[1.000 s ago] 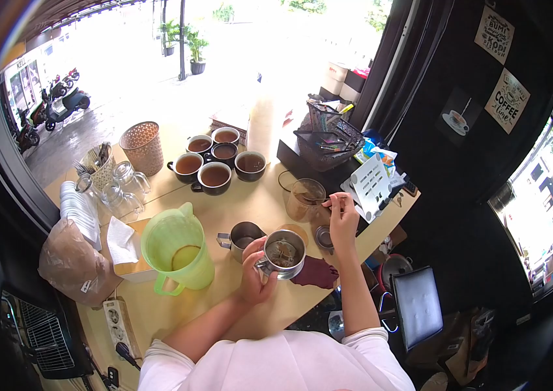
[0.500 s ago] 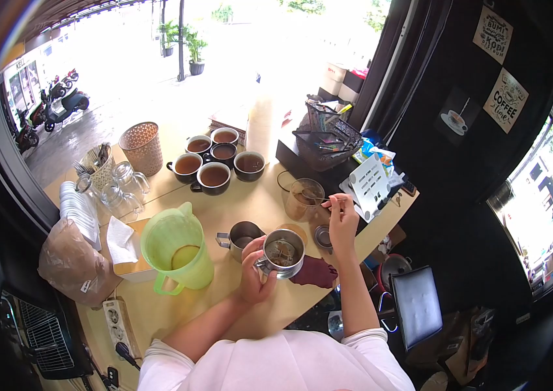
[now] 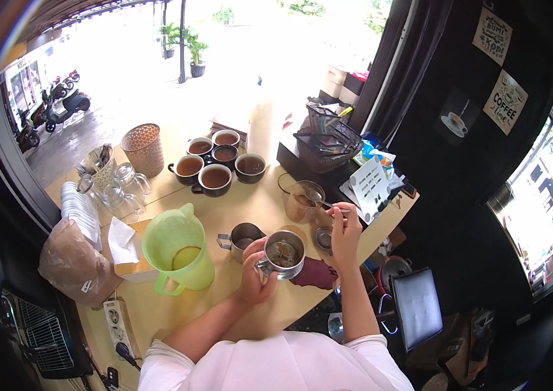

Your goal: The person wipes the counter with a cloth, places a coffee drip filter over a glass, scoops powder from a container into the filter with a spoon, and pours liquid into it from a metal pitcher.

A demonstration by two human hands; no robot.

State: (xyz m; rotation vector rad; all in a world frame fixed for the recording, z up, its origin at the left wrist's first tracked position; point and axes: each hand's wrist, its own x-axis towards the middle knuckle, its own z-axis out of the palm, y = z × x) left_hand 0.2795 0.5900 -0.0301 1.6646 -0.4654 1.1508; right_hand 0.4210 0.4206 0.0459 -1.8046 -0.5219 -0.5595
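My left hand (image 3: 255, 277) is wrapped round a metal cup (image 3: 285, 263), tilted slightly, with brown bits on its inside. Between the fingers of my right hand (image 3: 347, 231) is the handle of a metal spoon (image 3: 317, 197). The spoon's bowl is at the mouth of a clear container (image 3: 297, 214), which has something brown inside. Just left of the cup stands a second metal cup (image 3: 242, 234) with a handle. A round lid (image 3: 323, 237) lies near my right hand, and a maroon cloth (image 3: 315, 274) lies beside the held cup.
A green pitcher (image 3: 188, 267) stands at left. Several dark cups of brown liquid (image 3: 215, 180) are grouped further back. Glass mugs (image 3: 115, 197), a woven basket (image 3: 141, 151) and a power strip (image 3: 118, 326) sit along the left side. A black wire basket (image 3: 328, 146) is at back right.
My right hand has shifted slightly right and downward, and the spoon's bowl now shows higher at the container's rim. My left hand and its cup have barely moved.
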